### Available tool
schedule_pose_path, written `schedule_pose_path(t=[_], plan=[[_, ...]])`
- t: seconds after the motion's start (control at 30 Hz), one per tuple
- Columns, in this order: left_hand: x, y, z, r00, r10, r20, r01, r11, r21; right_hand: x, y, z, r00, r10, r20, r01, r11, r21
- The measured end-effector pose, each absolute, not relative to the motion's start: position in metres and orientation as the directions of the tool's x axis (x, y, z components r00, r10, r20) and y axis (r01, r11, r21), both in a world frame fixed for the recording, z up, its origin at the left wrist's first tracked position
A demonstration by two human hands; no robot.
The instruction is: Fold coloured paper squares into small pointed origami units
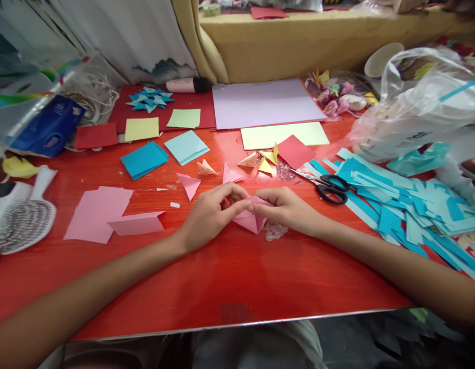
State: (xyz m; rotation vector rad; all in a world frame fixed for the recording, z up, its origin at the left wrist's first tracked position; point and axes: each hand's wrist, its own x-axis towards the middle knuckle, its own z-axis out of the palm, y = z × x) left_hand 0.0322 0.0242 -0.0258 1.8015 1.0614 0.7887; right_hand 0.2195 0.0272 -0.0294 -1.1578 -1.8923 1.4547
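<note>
A partly folded piece of pink paper (251, 221) is held just above the red table (206, 287), between both hands. My left hand (218, 205) pinches its left side with thumb and fingers. From the other side, my right hand (285, 207) pinches its top edge, the two thumbs nearly meeting. Behind the hands lie two folded pink pieces, one a pointed shape (189, 185) and one a triangle (231, 174) partly behind my left hand. Farther left are flat pink sheets (95, 212) and a creased pink sheet (139, 224).
Black-handled scissors (331, 188) lie right of my right hand, beside a heap of blue paper strips (406, 200). Blue squares (144, 160), yellow folded pieces (268, 160) and a lilac sheet (264, 102) lie farther back. A hairbrush (27, 220) is at left, a plastic bag (414, 113) at right.
</note>
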Motion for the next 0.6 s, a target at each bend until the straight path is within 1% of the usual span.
schedule_pose_path(t=[0.07, 0.13, 0.2, 0.27, 0.33, 0.43, 0.5, 0.53, 0.6], plan=[[0.032, 0.0261, -0.0286, 0.349, 0.929, 0.119, 0.326, -0.239, 0.914, 0.2184, 0.0262, -0.0308, -0.489, 0.864, -0.117, 0.215, -0.011, -0.977], [0.0317, 0.0282, -0.0313, 0.257, 0.957, 0.134, 0.297, -0.21, 0.931, 0.2172, 0.0254, -0.0326, -0.489, 0.862, -0.133, 0.095, -0.099, -0.991], [0.0316, 0.0297, -0.0336, 0.199, 0.972, 0.127, 0.245, -0.174, 0.954, 0.2162, 0.0253, -0.0346, -0.512, 0.848, -0.137, 0.035, -0.139, -0.99], [0.0318, 0.0302, -0.0349, 0.187, 0.975, 0.12, 0.191, -0.155, 0.969, 0.2157, 0.026, -0.0364, -0.521, 0.844, -0.127, 0.025, -0.134, -0.991], [0.032, 0.0299, -0.0352, 0.194, 0.971, 0.141, 0.157, -0.172, 0.972, 0.2156, 0.0272, -0.0374, -0.494, 0.863, -0.108, 0.017, -0.115, -0.993], [0.0323, 0.0292, -0.0344, 0.195, 0.965, 0.174, 0.151, -0.205, 0.967, 0.2156, 0.0285, -0.037, -0.364, 0.93, -0.049, -0.035, -0.066, -0.997], [0.0324, 0.0293, -0.0339, 0.205, 0.965, 0.165, 0.142, -0.196, 0.97, 0.2151, 0.0281, -0.0361, -0.299, 0.954, -0.029, -0.061, -0.05, -0.997], [0.0324, 0.0295, -0.0338, 0.212, 0.964, 0.158, 0.132, -0.188, 0.973, 0.2147, 0.0276, -0.0356, -0.299, 0.954, -0.033, -0.062, -0.054, -0.997], [0.0326, 0.0298, -0.0339, 0.221, 0.963, 0.152, 0.11, -0.18, 0.978, 0.2139, 0.0263, -0.0347, -0.356, 0.933, -0.061, -0.028, -0.076, -0.997]])
